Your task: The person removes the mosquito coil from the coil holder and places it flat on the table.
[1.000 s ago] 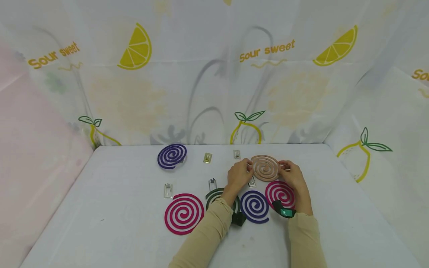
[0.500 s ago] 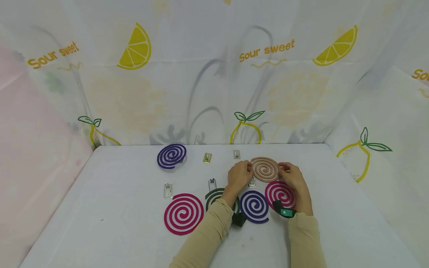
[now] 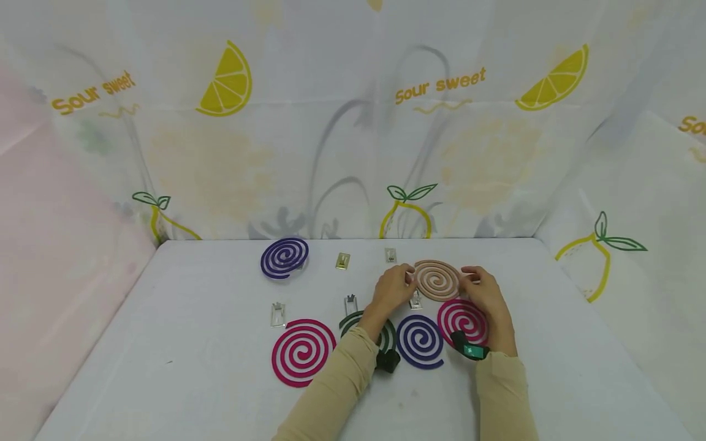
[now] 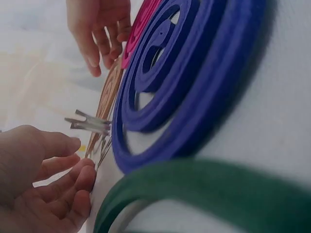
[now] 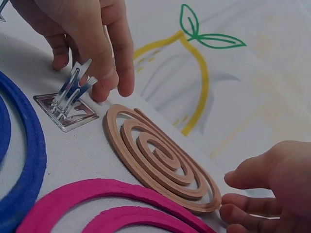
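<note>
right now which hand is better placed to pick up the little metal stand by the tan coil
Left, probably. The left hand hovers with its fingers right beside the small silver metal stand. The right hand sits at the far edge of the tan spiral coil, away from the stand.

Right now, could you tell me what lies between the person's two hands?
The tan coil lies flat between left hand and right hand, clearest in the head view.

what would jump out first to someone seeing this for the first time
The bright spiral coils spread on the white table: a tan coil lies flat between the left hand and right hand, with a magenta coil and a purple coil just nearer. A small metal stand sits beside the tan coil, close to the left hand's fingers. Lemon-print sheeting walls the scene.
</note>
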The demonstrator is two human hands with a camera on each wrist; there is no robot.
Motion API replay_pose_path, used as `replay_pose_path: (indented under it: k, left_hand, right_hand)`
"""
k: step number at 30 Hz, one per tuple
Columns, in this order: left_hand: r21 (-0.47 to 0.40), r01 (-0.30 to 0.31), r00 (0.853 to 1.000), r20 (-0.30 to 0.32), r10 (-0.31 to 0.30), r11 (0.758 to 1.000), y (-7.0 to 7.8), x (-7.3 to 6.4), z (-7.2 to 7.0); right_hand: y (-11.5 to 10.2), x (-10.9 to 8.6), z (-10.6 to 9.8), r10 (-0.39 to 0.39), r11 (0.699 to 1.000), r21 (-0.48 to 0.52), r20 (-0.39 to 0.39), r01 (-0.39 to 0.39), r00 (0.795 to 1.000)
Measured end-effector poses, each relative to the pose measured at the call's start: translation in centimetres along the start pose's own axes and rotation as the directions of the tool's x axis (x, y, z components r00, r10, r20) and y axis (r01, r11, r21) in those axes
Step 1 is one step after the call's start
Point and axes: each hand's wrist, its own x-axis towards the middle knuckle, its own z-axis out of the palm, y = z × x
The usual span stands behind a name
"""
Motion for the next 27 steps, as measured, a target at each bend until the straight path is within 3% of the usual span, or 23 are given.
replay_pose_path:
  k: [4,12,20,27]
  left_hand:
    - [-0.027,-0.063,0.998,0.018,0.064,0.998,-0.5,-0.1,-0.6]
    - [-0.126,-0.102,0.992,0.054,0.11,0.987,-1.5,-0.5,-2.2]
    - [-0.151,-0.113,0.993,0.027,0.118,0.982,-2.3,-0.8,-3.1]
    - [-0.176,-0.173,0.985,-0.029,0.17,0.969,-3.0,-1.0,-4.0]
  right_hand:
    - [0.0,0.0,0.0,-0.017,1.0,0.023,-0.033,0.018,0.999]
    - [-0.4,0.2,0.0,-0.043,0.995,0.091,-0.064,0.049,0.997]
    - [-1.0,0.3,0.2,-0.115,0.988,0.099,-0.068,0.121,0.991]
    - [-1.6,0.5,0.8,-0.177,0.976,0.12,-0.043,0.181,0.983]
